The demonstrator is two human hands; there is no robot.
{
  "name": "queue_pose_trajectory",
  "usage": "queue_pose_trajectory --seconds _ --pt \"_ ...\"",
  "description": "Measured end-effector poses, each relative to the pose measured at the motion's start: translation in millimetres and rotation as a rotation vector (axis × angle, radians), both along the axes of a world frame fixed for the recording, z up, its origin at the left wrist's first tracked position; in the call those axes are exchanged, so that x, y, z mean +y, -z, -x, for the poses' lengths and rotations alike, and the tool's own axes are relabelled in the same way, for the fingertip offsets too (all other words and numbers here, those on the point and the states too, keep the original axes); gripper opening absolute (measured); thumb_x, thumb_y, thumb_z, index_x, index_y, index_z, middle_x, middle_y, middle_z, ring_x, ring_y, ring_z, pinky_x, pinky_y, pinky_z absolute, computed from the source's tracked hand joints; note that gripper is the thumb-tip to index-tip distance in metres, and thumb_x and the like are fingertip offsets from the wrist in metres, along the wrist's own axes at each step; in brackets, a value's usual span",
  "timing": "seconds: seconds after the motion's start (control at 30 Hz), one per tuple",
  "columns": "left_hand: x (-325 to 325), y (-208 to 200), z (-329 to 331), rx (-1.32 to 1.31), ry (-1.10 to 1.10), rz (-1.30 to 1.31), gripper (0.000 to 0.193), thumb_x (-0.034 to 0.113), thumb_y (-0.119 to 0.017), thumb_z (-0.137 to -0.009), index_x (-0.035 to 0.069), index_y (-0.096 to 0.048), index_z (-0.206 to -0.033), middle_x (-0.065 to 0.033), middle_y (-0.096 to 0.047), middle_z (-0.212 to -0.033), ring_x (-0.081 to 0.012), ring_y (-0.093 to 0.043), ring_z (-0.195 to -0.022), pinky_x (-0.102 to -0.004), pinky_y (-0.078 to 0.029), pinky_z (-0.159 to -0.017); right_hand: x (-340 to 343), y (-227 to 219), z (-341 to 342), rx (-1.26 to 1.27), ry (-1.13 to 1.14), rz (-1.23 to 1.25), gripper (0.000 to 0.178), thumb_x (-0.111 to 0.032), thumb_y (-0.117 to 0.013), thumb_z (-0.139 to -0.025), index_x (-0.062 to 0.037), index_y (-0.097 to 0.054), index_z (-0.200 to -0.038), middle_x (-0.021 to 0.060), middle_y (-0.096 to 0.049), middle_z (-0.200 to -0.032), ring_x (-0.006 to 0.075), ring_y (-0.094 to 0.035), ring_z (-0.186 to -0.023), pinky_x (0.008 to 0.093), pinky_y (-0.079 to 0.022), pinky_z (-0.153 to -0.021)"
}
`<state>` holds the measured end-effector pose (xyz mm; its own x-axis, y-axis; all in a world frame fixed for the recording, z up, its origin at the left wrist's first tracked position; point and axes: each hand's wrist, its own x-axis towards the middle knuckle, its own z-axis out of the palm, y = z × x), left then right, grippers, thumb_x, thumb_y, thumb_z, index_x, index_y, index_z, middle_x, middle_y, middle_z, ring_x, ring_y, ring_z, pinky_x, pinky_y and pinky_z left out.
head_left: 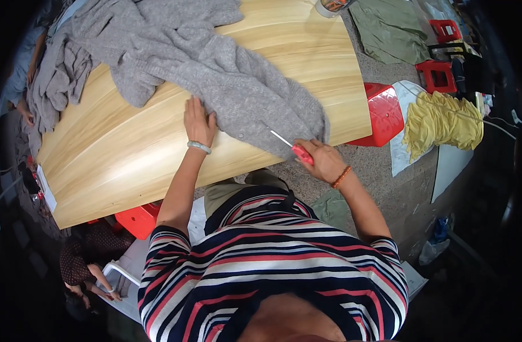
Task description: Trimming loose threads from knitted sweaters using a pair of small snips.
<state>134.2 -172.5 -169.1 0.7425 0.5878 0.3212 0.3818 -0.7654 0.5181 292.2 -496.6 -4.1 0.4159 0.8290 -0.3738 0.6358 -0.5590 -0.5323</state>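
A grey knitted garment (pixel 244 85) lies rumpled across the wooden table, one long part stretching toward the near right edge. My left hand (pixel 199 122), with a pale bangle at the wrist, rests on the tabletop against the garment's near edge, its fingers extended. In my right hand (pixel 325 163), a red-handled tool (pixel 302 154) is gripped, its thin pale shaft pointing up and left over the fabric. Whether the tip touches the knit I cannot tell. The fingers are curled around the handle, and a beaded bracelet circles that wrist.
The wood-grain tabletop (pixel 118 165) has a can-like container (pixel 331 7) at its far right corner. Red stools (pixel 384 114) stand by the right edge, near bunched yellow cloth (pixel 443 125) and green cloth (pixel 389 31). Other people (pixel 90 256) are at the left.
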Motion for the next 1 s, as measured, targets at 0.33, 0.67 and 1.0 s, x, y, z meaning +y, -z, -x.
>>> queue_pose_trajectory --seconds 0.33,0.67,1.0 --pt "21 18 -18 -0.506 -0.089 1.169 0.012 0.006 -0.072 -0.089 0.001 -0.070 -0.099 0.0005 -0.069 -0.087 -0.0053 -0.058 -0.076 -0.0232 -0.048 -0.071 91 -20 18 0.006 -0.114 0.047 0.040 -0.025 -0.063 -0.089 -0.0097 -0.059 -0.126 0.0238 -0.069 -0.085 0.0425 -0.066 -0.080 0.0497 -0.053 -0.072" --pt "9 -30 -10 -0.558 -0.248 1.589 0.024 0.024 -0.066 -0.096 0.006 -0.066 -0.111 -0.0022 -0.070 -0.096 -0.0089 -0.062 -0.074 -0.0266 -0.053 -0.071 92 -8 13 0.049 -0.155 -0.037 0.037 -0.026 -0.064 -0.089 -0.0106 -0.060 -0.123 0.0215 -0.069 -0.085 0.0418 -0.067 -0.079 0.0502 -0.052 -0.071" --pt "-34 38 -1 -0.615 -0.340 1.549 0.024 0.027 -0.063 -0.098 0.003 -0.059 -0.099 -0.0020 -0.058 -0.074 -0.0175 -0.055 -0.061 -0.0295 -0.050 -0.060 62 -14 15 -0.009 -0.254 0.158 0.033 -0.026 -0.062 -0.088 -0.0068 -0.060 -0.114 0.0218 -0.068 -0.078 0.0405 -0.068 -0.075 0.0498 -0.053 -0.067"
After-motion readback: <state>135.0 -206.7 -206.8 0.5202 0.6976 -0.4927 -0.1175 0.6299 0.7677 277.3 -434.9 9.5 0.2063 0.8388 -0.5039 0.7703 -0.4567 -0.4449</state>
